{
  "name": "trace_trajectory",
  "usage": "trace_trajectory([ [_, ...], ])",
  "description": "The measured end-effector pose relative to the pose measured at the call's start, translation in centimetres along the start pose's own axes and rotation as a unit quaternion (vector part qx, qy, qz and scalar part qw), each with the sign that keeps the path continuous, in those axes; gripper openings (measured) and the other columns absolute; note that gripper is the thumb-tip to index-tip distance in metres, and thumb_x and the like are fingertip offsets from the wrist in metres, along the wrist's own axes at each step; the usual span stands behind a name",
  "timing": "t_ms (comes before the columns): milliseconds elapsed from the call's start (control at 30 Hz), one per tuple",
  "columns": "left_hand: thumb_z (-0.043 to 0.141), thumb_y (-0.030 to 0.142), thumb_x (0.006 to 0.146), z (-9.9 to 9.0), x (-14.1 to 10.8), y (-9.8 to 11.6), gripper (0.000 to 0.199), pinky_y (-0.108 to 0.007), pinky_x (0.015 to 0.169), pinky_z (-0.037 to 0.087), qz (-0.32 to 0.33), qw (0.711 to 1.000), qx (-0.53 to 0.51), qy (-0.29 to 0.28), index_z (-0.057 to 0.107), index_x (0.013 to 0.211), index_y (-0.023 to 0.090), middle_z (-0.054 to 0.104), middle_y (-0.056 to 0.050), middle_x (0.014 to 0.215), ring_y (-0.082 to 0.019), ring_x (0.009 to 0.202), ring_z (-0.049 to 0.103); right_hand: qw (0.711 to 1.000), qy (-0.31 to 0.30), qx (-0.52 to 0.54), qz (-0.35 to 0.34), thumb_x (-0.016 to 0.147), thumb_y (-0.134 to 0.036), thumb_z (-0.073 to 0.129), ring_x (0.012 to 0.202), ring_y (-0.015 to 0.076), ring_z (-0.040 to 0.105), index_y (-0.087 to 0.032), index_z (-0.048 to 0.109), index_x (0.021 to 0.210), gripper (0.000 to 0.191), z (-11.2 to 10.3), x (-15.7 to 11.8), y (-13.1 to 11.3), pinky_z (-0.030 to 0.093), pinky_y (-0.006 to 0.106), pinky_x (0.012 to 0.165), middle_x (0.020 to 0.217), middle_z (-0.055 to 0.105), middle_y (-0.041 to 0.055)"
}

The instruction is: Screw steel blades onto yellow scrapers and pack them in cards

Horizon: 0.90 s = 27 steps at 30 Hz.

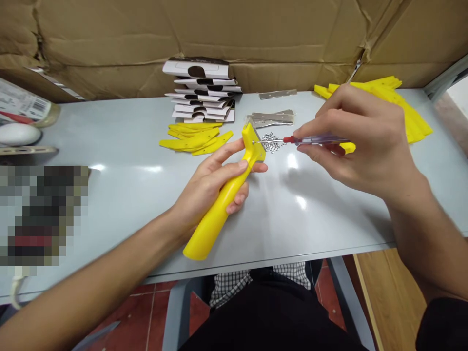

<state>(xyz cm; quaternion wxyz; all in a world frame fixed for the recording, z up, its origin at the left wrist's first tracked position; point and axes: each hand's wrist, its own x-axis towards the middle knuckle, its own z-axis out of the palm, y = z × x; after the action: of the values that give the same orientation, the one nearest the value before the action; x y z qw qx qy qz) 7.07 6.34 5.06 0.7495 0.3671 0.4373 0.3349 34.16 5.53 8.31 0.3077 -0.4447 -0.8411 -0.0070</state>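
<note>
My left hand (215,185) is wrapped round the yellow handle of a scraper (219,209), its head tilted up and away from me. A metal blade (260,139) shows along the right side of that head. Between the fingers of my right hand (361,136) is a screwdriver (310,140) with a clear grip and a red collar. Its thin shaft points left, and the tip meets a small screw in the scraper head. Behind the shaft lies a pile of small screws (271,143) on the table.
Yellow plastic strips (197,138) lie left of the scraper head, and yellow handles (409,112) behind my right hand. Metal blades (274,118) sit near folded white cards (203,92). Cardboard (256,34) walls the back. A blurred-out device (47,214) and a bottle (29,105) are left.
</note>
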Motion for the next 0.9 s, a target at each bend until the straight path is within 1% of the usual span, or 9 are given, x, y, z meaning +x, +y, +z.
trace_trajectory([
  [100,0.079,0.031,0.097,-0.1,-0.03,-0.26,0.065,-0.02,0.036,0.044,0.012,1.0,0.019,-0.011,0.054,0.157,0.029,0.082,-0.011,0.117,-0.007,0.044,0.057,1.0,-0.008,0.011,0.019,0.103,-0.029,0.071,0.084,0.0237,0.07,-0.033,0.075,0.117,0.016,-0.04,-0.04,-0.07,0.058,0.04,0.073,0.108,0.076,0.0049],
  [200,0.078,0.035,0.099,-0.11,-0.06,-0.35,0.06,-0.022,0.039,0.049,0.027,0.999,0.045,-0.015,0.053,0.153,0.029,0.082,-0.01,0.117,-0.01,0.048,0.063,0.999,-0.017,0.031,0.014,0.097,-0.026,0.073,0.086,0.0252,0.074,-0.031,0.071,0.112,0.016,-0.11,-0.02,0.08,0.058,0.04,0.07,0.106,0.077,0.0039],
  [333,0.077,0.035,0.102,-0.03,-0.07,-0.52,0.053,-0.026,0.047,0.058,0.046,0.997,0.065,-0.017,0.05,0.147,0.029,0.083,-0.009,0.113,-0.015,0.054,0.071,1.0,-0.016,-0.006,0.002,0.102,-0.03,0.071,0.081,0.0245,0.075,-0.031,0.072,0.103,0.002,-0.32,0.08,0.27,0.057,0.042,0.073,0.095,0.08,0.0014],
  [467,0.077,0.035,0.102,0.08,-0.06,-0.84,0.049,-0.032,0.059,0.066,0.051,0.995,0.079,-0.035,0.048,0.141,0.027,0.083,-0.012,0.118,-0.022,0.075,0.082,0.998,0.022,-0.045,-0.025,0.107,-0.032,0.067,0.071,0.0221,0.072,-0.026,0.076,0.097,0.015,-0.14,0.15,0.21,0.051,0.04,0.066,0.08,0.078,0.0019],
  [567,0.078,0.036,0.102,0.09,-0.01,-1.04,0.045,-0.032,0.06,0.067,0.049,0.993,0.097,-0.049,0.05,0.135,0.025,0.08,-0.016,0.128,-0.022,0.078,0.083,0.997,0.028,-0.06,-0.033,0.107,-0.031,0.065,0.063,0.0205,0.067,-0.025,0.075,0.092,0.018,0.15,0.01,0.11,0.046,0.038,0.062,0.07,0.072,0.0],
  [633,0.082,0.034,0.099,0.07,0.05,-1.08,0.048,-0.031,0.059,0.067,0.057,0.992,0.102,-0.044,0.051,0.134,0.024,0.079,-0.018,0.133,-0.02,0.074,0.082,0.998,0.01,-0.056,-0.025,0.104,-0.032,0.068,0.063,0.021,0.067,-0.026,0.074,0.104,0.008,0.22,-0.18,0.08,0.047,0.038,0.063,0.074,0.074,-0.0004],
  [733,0.087,0.032,0.095,0.05,0.17,-1.03,0.054,-0.031,0.059,0.067,0.071,0.993,0.096,-0.02,0.053,0.136,0.024,0.078,-0.017,0.134,-0.019,0.072,0.081,0.999,-0.032,-0.028,-0.001,0.099,-0.032,0.073,0.072,0.0234,0.071,-0.029,0.068,0.12,0.022,0.03,-0.45,0.05,0.052,0.04,0.07,0.089,0.078,0.0003],
  [833,0.086,0.033,0.095,0.1,0.25,-0.93,0.052,-0.033,0.061,0.069,0.062,0.994,0.09,-0.008,0.054,0.136,0.024,0.079,-0.017,0.134,-0.021,0.072,0.082,0.999,-0.033,-0.022,-0.011,0.103,-0.028,0.067,0.079,0.0241,0.073,-0.03,0.068,0.114,0.012,-0.34,-0.42,-0.14,0.054,0.04,0.074,0.101,0.079,0.0034],
  [900,0.085,0.033,0.096,0.14,0.28,-0.88,0.052,-0.034,0.061,0.069,0.056,0.995,0.088,-0.006,0.054,0.136,0.025,0.079,-0.016,0.133,-0.022,0.074,0.083,0.999,-0.012,-0.033,-0.031,0.105,-0.027,0.066,0.078,0.0237,0.071,-0.028,0.069,0.108,0.005,-0.51,-0.27,-0.34,0.051,0.04,0.07,0.1,0.078,0.0051],
])
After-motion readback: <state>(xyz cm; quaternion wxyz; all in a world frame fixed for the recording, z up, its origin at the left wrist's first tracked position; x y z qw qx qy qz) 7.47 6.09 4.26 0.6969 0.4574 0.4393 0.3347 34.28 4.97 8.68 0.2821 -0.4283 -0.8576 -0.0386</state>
